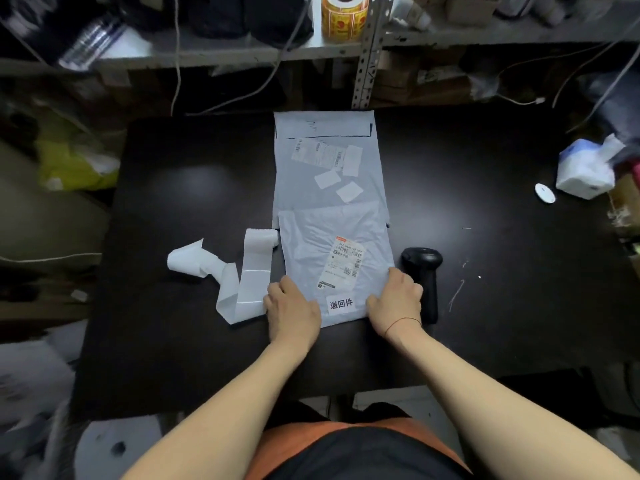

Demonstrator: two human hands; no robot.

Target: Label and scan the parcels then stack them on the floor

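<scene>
Both left hand [292, 306] and right hand [396, 299] grip the parcel [325, 251], its length pointing away.

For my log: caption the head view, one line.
Left hand and right hand hold the near corners of a labelled grey parcel on a table, scanner beside it.

A crinkled grey poly mailer [322, 251] lies flat on the desk [194, 202], overlapping a larger grey mailer [304, 188] behind it. It bears a printed shipping label [344, 265] and a white sticker [341, 303]. A black barcode scanner [426, 275] lies just beside its right edge.
</scene>
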